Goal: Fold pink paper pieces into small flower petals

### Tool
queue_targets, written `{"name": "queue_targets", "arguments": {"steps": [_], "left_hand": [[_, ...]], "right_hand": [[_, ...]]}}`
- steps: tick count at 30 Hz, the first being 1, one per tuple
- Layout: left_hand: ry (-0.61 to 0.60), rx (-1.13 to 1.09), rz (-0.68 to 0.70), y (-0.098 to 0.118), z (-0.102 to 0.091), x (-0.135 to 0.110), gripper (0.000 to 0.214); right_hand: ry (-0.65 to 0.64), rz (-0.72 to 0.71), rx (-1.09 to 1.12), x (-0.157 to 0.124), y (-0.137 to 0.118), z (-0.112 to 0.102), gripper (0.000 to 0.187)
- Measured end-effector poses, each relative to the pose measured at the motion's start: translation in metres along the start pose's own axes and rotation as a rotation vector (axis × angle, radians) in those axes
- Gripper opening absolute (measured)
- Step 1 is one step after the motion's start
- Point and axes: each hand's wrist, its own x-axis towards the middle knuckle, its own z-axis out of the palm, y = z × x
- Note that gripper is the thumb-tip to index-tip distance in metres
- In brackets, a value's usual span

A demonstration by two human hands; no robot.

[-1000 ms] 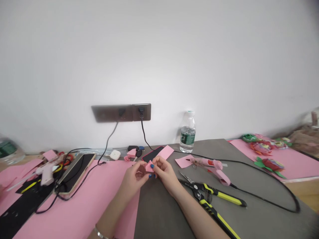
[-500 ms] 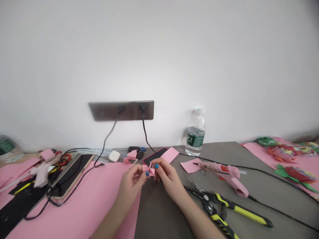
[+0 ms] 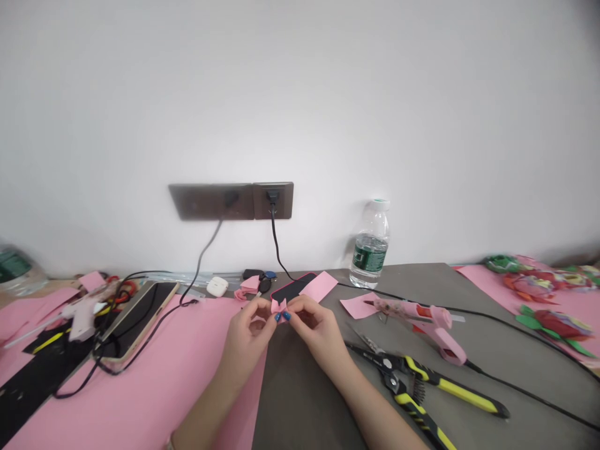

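Observation:
A small folded pink paper piece is pinched between both my hands above the grey table. My left hand grips it from the left, fingers curled. From the right, my right hand holds it with thumb and fingertips, blue nails showing. A phone in a pink case lies just behind the paper, partly under a pink paper strip.
A pink glue gun with its black cord and yellow-handled cutters lie to the right. A water bottle stands by the wall. At the left are a large pink sheet, a tablet, cables and another glue gun. Paper flowers lie far right.
The paper piece has been folded smaller and pinched tighter between the fingertips. My hands have stayed at nearly the same spot; the view shifted slightly.

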Motion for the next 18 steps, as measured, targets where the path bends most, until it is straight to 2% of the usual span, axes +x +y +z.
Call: {"name": "queue_targets", "arguments": {"steps": [5, 8, 13, 18], "left_hand": [[0.057, -0.055, 0.032, 0.0015, 0.0007, -0.0019, 0.015], [0.044, -0.012, 0.051, 0.0020, 0.0009, -0.0020, 0.017], [0.052, 0.034, 0.067, 0.0035, 0.0003, -0.0013, 0.014], [0.025, 0.098, 0.130, 0.0025, -0.0020, -0.0007, 0.014]], "right_hand": [[-0.004, 0.129, 0.130, 0.0005, -0.0006, 0.0017, 0.026], [0.029, 0.111, 0.183, 0.0004, -0.0017, 0.0030, 0.027], [-0.043, 0.128, 0.153, -0.0001, -0.0034, 0.0036, 0.024], [-0.020, 0.108, 0.174, -0.0002, -0.0033, 0.0023, 0.022]]}}
